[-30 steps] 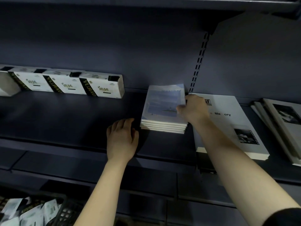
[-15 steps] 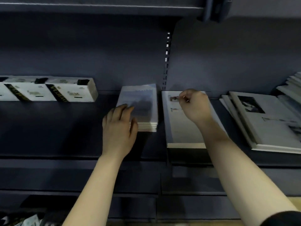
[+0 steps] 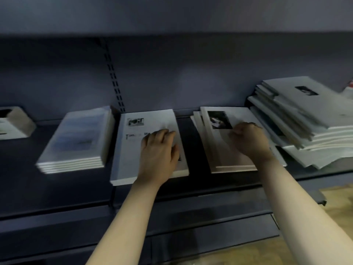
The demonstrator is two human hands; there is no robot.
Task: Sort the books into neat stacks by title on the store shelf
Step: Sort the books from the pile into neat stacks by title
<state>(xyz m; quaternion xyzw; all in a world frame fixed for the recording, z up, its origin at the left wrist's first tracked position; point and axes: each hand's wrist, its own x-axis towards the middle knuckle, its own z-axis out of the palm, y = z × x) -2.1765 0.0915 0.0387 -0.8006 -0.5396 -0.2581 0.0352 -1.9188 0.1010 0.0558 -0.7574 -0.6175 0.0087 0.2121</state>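
Dark shelf (image 3: 24,180): book (image 3: 129,159) lettered "T… M…", half covered by relaxed left hand (image 3: 158,155); right hand (image 3: 248,142) curled on stack (image 3: 225,157), grip unclear.

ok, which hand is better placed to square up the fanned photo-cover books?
Right, probably. The right hand sits on the fanned white photo-cover books; the left hand rests on the neighbouring white titled book.

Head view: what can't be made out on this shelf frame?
All in the head view:
Title of the white, black-lettered book: partly covered by the left hand.
Right hand's grip on the grey photo-cover book stack: curled fingers hide it.
Pale-blue book stack cover: motion blur.
Slumped grey book pile: cut by the right edge.
White carton: cut by the left edge.
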